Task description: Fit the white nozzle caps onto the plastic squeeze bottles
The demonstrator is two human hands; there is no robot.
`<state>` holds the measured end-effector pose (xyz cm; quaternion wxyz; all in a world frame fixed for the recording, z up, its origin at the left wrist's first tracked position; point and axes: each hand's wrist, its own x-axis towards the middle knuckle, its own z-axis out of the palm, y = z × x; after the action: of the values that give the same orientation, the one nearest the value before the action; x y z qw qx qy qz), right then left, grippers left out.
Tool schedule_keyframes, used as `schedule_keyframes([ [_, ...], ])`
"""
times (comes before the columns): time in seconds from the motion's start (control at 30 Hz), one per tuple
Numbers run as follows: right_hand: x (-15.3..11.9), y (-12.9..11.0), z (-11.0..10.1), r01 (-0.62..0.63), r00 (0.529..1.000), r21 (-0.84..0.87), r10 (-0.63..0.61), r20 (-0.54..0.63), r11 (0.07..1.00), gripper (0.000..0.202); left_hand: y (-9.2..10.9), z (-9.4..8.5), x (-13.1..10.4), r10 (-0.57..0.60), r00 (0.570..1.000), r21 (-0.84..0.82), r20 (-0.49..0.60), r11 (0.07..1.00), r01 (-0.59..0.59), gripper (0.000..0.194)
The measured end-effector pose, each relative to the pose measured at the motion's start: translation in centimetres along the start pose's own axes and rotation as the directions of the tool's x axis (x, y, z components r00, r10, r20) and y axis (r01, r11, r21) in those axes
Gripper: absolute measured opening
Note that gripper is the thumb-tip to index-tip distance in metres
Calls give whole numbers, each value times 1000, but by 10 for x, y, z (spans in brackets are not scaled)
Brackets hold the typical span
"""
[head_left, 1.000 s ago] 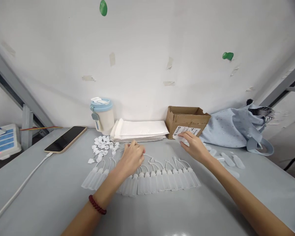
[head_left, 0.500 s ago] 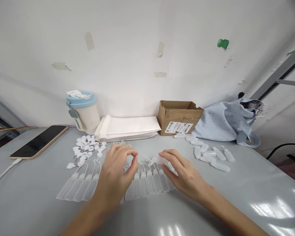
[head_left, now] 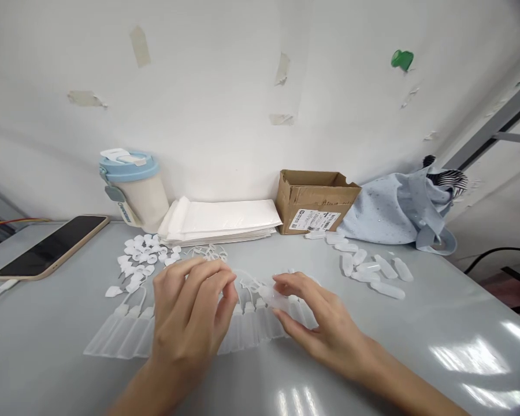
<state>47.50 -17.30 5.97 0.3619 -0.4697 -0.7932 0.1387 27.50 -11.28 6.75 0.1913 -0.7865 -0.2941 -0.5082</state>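
Note:
My right hand (head_left: 325, 323) holds a small translucent plastic sleeve (head_left: 274, 297) between thumb and fingers. From the sleeve's left end, a thin white cord (head_left: 247, 274) arcs over to my left hand (head_left: 195, 312). The left thumb and index finger are pinched together at the cord's far end; the exact grip is partly hidden. Under both hands lies a row of translucent flat sleeves (head_left: 108, 335) with white caps and corded loops, its middle covered by my left hand. Loose white caps (head_left: 143, 254) are heaped behind and left of my left hand.
Loose clear sleeves (head_left: 368, 268) lie at right, before a cardboard box (head_left: 316, 199) and a light blue bag (head_left: 390, 208). White envelopes (head_left: 225, 216) are stacked near the wall. A lidded cup (head_left: 138, 196) and a charging phone (head_left: 52, 245) are at left. Cords (head_left: 210, 251) lie behind my hands.
My left hand has shifted slightly left and turned its back more toward me. The sleeve in my right hand has moved slightly down, toward me. The view has shifted a little.

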Motion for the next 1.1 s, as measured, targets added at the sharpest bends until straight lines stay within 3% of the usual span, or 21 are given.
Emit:
schedule_keyframes([
  [0.33,0,-3,0,-32,999,139,37,-36,990,52,9,-1,-2,-24,999,-94,24,995,26,22],
  [0.6,6,-6,-3,-99,994,278,108,-16,956,42,14,-3,-1,-34,999,-111,27,993,37,20],
  [0.73,4,-10,-2,-232,969,405,245,21,885,36,19,-4,-3,1,1000,-57,0,998,-1,21],
  [1.1,6,-16,-5,-444,880,627,444,169,640,31,25,4,-7,22,995,-227,93,974,-1,20],
])
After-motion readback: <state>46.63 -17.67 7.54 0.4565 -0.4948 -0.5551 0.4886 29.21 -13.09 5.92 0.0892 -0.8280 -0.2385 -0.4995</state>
